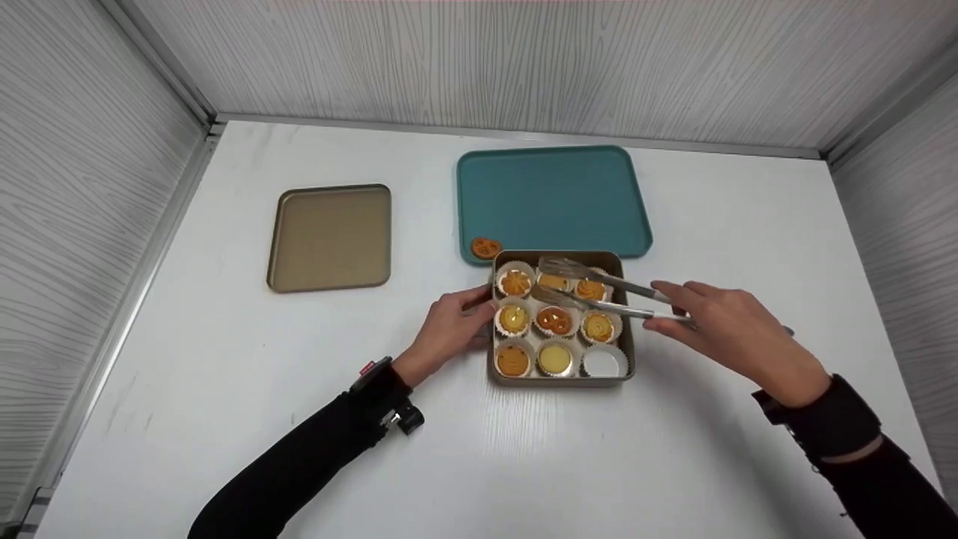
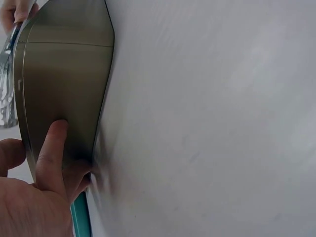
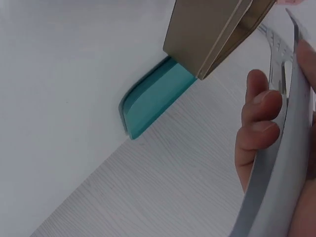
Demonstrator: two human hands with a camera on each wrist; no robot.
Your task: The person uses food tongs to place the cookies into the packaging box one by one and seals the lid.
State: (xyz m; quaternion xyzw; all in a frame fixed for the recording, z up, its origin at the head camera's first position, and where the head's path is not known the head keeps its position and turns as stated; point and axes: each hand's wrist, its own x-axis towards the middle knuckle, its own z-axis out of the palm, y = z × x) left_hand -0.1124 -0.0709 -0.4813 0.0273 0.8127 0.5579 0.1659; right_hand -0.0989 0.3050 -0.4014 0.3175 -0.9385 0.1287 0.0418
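Note:
A square metal tin [image 1: 557, 382] holds several paper cups of cookies; the cup [image 1: 605, 362] in its near right corner contains no cookie. My left hand [image 1: 453, 326] grips the tin's left side, with the thumb at the rim and fingers along the outer wall. Metal tongs [image 1: 629, 288] are held in my right hand [image 1: 730, 326], which reaches in from the right. Their two tips spread apart over a square cookie [image 1: 554, 281] in the back middle cup; whether they touch it I cannot tell. In the middle cup lies a pretzel-shaped cookie [image 1: 554, 320].
Behind the tin lies a teal tray [image 1: 554, 198] with a pretzel-shaped cookie [image 1: 486, 248] at its near left corner. The tin stands right against or over that tray's near edge. A shallow tan square tray or lid [image 1: 331, 239] rests at the left. Pale panels wall the table.

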